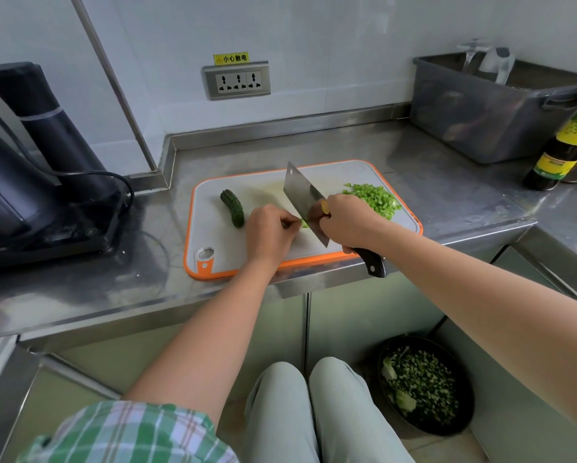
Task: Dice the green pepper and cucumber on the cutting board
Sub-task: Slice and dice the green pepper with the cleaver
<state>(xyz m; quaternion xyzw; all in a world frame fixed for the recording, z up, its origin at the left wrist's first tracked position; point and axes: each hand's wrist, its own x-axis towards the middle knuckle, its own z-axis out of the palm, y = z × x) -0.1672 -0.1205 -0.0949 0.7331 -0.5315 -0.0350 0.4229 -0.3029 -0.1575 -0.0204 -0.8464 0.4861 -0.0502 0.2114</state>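
A white cutting board (220, 252) with an orange rim lies on the steel counter. A dark green cucumber piece (232, 203) lies on its left part. At the board's right back, a heap of diced green pepper (375, 196) is piled up. My right hand (348, 225) grips the dark handle of a cleaver (300, 188), whose blade stands over the board's middle. My left hand (270, 232) has curled fingers that pinch a small green pepper piece (304, 223) against the board, right beside the blade. Most of that piece is hidden by both hands.
A black appliance (30, 175) with a cable stands at the left. A grey plastic bin (487, 108) and a dark sauce bottle (564, 145) stand at the back right. On the floor sits a black bowl (424, 385) of chopped greens. A wall socket (236, 80) is behind.
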